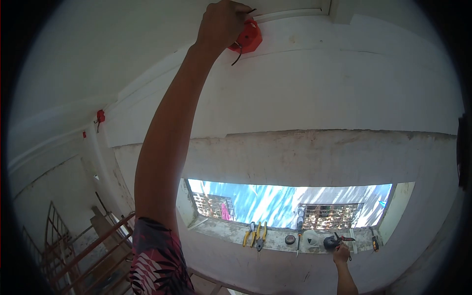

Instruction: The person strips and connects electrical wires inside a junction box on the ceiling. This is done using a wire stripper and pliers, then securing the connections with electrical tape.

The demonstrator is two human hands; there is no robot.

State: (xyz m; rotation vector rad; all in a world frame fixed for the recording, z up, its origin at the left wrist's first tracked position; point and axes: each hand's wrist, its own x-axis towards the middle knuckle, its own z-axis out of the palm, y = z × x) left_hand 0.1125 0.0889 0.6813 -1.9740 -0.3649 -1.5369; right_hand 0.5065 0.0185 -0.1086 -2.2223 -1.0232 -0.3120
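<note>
Room: bare plastered walls (319,93) and ceiling, seen from below, with a long window opening (290,201) low in the wall and a rough sill (280,239) under it.
Red box: a red, many-sided junction box (247,35) sits high up where wall meets ceiling, its flat face turned out toward the room; it is squat, with no clear long axis.
Wire: a short dark wire (238,56) hangs from the box's underside, its length running downward just below the fingers.
Left hand: the left hand (222,22) is raised overhead on a fully stretched arm, fingers curled over the box's left side and touching it; a thin dark end pokes out just past the fingertips, and whether it is pinched I cannot tell.
Right hand: the right hand (341,255) is low at the sill, fingers closed around the handles of a red-handled tool (344,239) that lies roughly level, its head pointing left against a dark roll (330,242).
Sill items: left of those fingers stand a screwdriver (299,243), a small dark ring (290,239) and yellow-handled pliers (255,235), handles pointing up; a small tool (374,242) lies just right.
Second box: another red box (100,116) is fixed well off to the left of the raised hand.
Below: a red-brown railing (93,246) and a patterned sleeve (155,255).
</note>
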